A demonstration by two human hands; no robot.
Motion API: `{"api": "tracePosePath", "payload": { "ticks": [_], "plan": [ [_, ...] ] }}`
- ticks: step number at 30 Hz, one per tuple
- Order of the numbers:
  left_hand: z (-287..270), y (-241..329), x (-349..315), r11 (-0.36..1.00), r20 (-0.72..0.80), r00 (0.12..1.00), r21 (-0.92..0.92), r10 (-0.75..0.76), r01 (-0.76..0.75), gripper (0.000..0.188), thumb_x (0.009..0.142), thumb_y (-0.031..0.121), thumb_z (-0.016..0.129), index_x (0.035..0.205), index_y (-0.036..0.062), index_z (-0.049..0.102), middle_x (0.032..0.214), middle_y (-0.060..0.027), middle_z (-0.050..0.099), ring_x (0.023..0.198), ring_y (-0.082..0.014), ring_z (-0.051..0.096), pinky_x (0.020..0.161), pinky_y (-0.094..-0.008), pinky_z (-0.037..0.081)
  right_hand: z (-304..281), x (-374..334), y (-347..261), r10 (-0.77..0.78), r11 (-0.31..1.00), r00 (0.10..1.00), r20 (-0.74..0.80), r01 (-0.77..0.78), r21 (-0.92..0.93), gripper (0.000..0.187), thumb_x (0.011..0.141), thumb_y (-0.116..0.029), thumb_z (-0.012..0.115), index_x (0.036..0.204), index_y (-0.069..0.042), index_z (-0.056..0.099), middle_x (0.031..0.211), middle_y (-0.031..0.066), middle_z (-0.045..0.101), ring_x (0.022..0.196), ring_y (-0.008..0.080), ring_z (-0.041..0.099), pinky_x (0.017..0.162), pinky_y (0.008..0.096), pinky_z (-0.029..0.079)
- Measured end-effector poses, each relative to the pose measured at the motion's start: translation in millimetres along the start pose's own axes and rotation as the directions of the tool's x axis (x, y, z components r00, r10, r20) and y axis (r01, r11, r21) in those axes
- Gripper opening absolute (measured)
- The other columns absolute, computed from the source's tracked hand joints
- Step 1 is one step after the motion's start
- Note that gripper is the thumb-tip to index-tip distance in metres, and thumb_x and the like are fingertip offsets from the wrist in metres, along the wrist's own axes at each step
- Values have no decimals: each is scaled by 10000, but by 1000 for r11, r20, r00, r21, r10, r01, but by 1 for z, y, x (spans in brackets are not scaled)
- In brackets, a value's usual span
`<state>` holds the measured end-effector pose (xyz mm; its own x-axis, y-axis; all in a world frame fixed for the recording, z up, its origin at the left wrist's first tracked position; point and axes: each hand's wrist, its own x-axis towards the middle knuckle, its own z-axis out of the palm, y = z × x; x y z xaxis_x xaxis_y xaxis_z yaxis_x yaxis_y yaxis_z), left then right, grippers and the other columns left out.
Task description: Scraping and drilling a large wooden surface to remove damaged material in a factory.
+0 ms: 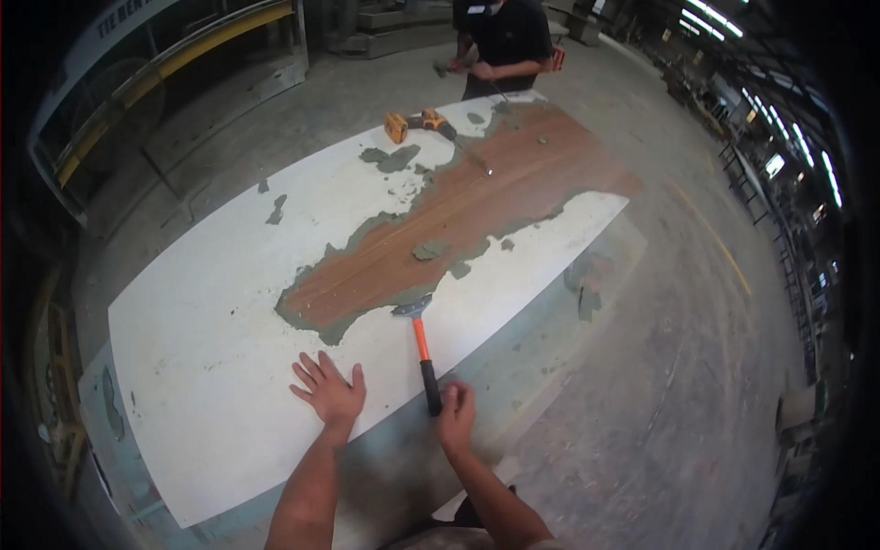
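Note:
My left hand (330,392) lies flat on the white surface layer (220,312) of a large panel, its fingers spread. At the panel's near edge, my right hand (456,417) is closed at the black handle end of a long scraper (423,357) with an orange shaft. The scraper's wide head (412,309) rests at the ragged lower border of the exposed reddish-brown wood (394,261). Grey-green patches (335,330) fringe that border. A loose grey-green flake (429,249) sits on the wood beyond the scraper head.
A yellow-and-black cordless drill (431,121) with a long bit lies toward the panel's far end. Another person (502,46) stands there, hands holding a tool. A pale green sheet (513,376) shows beneath the panel. A frame with a yellow bar (211,55) stands at far left.

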<state>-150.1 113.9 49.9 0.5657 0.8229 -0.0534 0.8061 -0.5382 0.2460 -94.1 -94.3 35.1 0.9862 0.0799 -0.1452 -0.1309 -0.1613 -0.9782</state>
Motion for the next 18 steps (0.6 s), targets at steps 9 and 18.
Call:
{"api": "tracePosePath", "payload": {
  "ticks": [9,18],
  "plan": [
    [31,1,13,995,-47,998,93,44,-39,881,957,603,530,1568,15,293,1662,-277,148,1543,-480,59,1173,-714,39,-3,-31,10,-242,899,812,-531,393,192,632,1056,-457,447,1464,22,385,1522,207,403,1410,319,407,1150,456,347],
    [35,-3,4,995,-16,1000,96,9,-7,862,968,553,523,1570,-10,271,1655,-301,144,1537,-497,63,1178,-705,40,3,-50,17,-498,856,783,-373,512,-68,675,997,-457,455,1407,79,449,1493,314,429,1427,479,384,1164,596,303]
  ]
}}
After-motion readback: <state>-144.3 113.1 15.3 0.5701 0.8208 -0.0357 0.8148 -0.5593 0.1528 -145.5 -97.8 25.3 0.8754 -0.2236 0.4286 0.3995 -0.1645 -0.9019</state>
